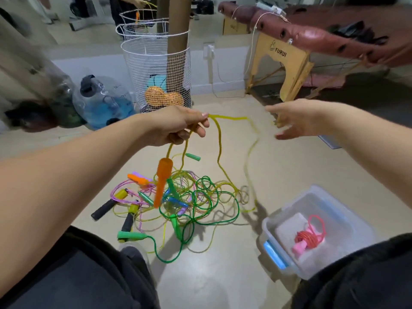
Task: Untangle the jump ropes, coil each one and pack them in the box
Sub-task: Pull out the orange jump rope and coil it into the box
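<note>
One yellow rope (219,150) pinched in left hand (178,126), orange handle (162,181) dangling, right hand (296,122) spread.

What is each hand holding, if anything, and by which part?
The left hand pinches the yellow rope along its cord, above the hanging orange handle. The right hand is blurred; whether it holds the rope cannot be told.

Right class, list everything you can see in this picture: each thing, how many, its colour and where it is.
yellow rope: one, yellow, hanging from left hand to pile
orange handle: one, orange, dangling below left hand
rope pile: several, mixed colours, floor centre
box: one, clear, floor right
coiled rope: one, red and pink, inside box
wire baskets: stacked, white, behind
water jug: one, blue, left
left hand: gripping yellow rope
right hand: fingers spread, blurred
</note>
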